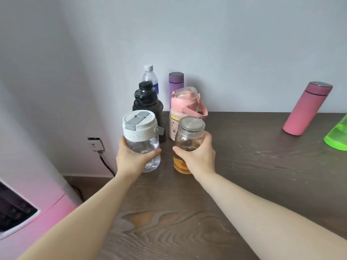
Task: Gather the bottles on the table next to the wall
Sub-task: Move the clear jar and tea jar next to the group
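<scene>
My left hand (132, 158) grips a clear bottle with a white and grey lid (139, 126), standing near the table's left edge. My right hand (199, 156) wraps a clear jar-like bottle with a steel lid (190, 128) and an orange base. Right behind them stand a black bottle (148, 104) and a pink bottle with a strap handle (185, 106). Against the wall stand a clear plastic water bottle (149, 76) and a purple flask (176, 82). A pink flask (308, 109) stands at the far right by the wall, with a green bottle (338, 136) cut off by the frame edge.
The dark wooden table (244, 166) meets a white wall at the back. Off the table's left edge is a wall socket (96, 144) with a black cable, and a pink appliance (28, 212) sits low at the left.
</scene>
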